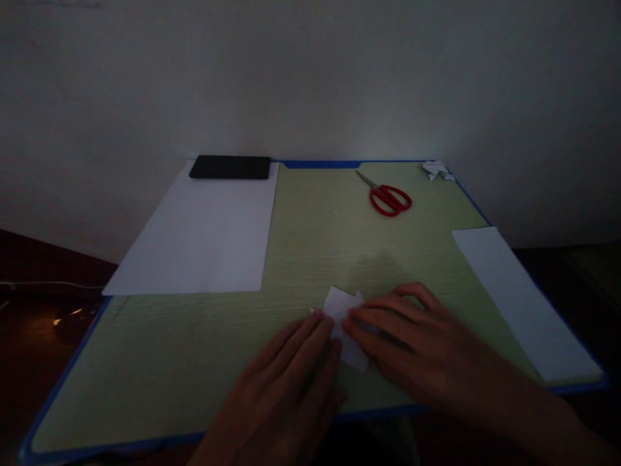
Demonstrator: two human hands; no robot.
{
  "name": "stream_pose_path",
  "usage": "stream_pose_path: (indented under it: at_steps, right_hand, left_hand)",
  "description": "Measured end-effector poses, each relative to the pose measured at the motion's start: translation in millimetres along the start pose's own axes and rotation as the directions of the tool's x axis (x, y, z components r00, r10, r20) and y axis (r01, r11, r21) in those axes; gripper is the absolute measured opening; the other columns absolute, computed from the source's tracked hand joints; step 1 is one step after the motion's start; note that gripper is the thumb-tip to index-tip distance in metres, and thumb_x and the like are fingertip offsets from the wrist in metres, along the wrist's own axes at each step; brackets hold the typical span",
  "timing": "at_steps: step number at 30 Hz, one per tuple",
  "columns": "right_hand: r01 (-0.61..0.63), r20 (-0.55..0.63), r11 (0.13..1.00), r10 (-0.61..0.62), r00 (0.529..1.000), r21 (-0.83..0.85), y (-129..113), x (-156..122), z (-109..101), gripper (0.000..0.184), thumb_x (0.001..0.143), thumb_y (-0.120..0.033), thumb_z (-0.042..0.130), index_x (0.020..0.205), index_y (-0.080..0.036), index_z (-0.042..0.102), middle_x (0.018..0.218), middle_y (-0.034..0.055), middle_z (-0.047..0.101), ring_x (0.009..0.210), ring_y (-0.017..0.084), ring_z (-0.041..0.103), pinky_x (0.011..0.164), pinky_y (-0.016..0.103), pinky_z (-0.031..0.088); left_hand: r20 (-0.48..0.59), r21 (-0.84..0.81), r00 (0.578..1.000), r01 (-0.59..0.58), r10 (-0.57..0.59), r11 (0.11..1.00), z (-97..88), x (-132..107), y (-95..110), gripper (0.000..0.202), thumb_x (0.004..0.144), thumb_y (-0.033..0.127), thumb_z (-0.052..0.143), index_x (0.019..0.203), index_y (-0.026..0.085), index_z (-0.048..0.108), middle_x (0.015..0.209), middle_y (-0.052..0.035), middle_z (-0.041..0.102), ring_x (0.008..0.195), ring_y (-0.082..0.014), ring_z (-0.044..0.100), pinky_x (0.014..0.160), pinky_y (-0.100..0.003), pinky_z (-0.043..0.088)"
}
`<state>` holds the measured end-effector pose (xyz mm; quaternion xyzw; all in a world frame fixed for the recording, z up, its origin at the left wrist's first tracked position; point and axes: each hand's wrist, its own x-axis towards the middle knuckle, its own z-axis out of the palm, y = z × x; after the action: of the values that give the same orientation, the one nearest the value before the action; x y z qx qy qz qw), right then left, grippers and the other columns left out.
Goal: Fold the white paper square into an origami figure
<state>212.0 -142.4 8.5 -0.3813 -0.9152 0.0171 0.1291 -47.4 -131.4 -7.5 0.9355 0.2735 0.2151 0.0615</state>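
A small folded piece of white paper (352, 349) lies on the table near its front edge, between my two hands. My left hand (295, 375) grips its left side, fingers close together and their tips on the paper. From the right, my right hand (412, 330) holds the other side, with thumb and fingertips bent down onto it. Parts of the paper are hidden under the fingers, so the exact folds cannot be made out.
Large white sheets (204, 239) lie at the left, with a black phone-like slab (230, 167) on their far end. Red-handled scissors (388, 198) rest at the back. A crumpled or folded paper piece (436, 170) sits in the far right corner; a white paper strip (524, 304) lies along the right edge.
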Motion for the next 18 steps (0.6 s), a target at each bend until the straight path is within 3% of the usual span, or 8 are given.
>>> stream_pose_path:
  at_steps: [7,12,15,18]
  right_hand:
    - [-0.002,0.029,1.0,0.003,1.0,-0.03,-2,8,5,0.032,0.105,-0.017,0.056,0.136,-0.016,0.064,0.116,0.0102,0.073,0.101,0.027,0.063,0.089,0.047,0.045]
    - [-0.07,0.041,0.996,0.068,0.997,0.052,-4,12,8,0.024,0.1,-0.018,0.063,0.122,-0.019,0.07,0.103,0.0057,0.073,0.094,0.025,0.063,0.085,0.047,0.046]
    - [-0.189,-0.045,0.968,0.199,0.979,0.166,1,17,11,0.018,0.102,-0.022,0.062,0.117,-0.023,0.073,0.102,0.0035,0.074,0.093,0.023,0.064,0.084,0.044,0.048]
    - [-0.354,-0.11,0.917,0.377,0.92,0.183,7,24,17,0.033,0.1,-0.025,0.065,0.133,-0.022,0.067,0.119,0.0085,0.073,0.106,0.027,0.065,0.092,0.047,0.052]
  left_hand:
    - [-0.001,0.025,0.999,0.034,-0.034,0.999,7.4,-14,4,0.036,0.103,0.014,0.054,0.137,0.014,0.066,0.144,-0.0131,0.068,0.143,-0.0305,0.056,0.114,-0.049,0.055]
    - [0.014,0.023,1.0,0.016,-0.016,1.0,0.7,-5,-4,0.033,0.106,0.018,0.049,0.133,0.016,0.069,0.144,-0.0089,0.069,0.137,-0.03,0.06,0.107,-0.048,0.058]
    - [0.012,0.011,1.0,0.008,-0.008,1.0,-4.1,3,-9,0.031,0.108,0.02,0.048,0.127,0.016,0.071,0.143,-0.008,0.07,0.132,-0.0299,0.063,0.104,-0.049,0.057]
    - [0.02,0.0,1.0,0.002,-0.002,1.0,-5.8,9,-13,0.032,0.109,0.021,0.044,0.122,0.015,0.073,0.141,-0.0077,0.071,0.129,-0.0291,0.064,0.101,-0.049,0.055]
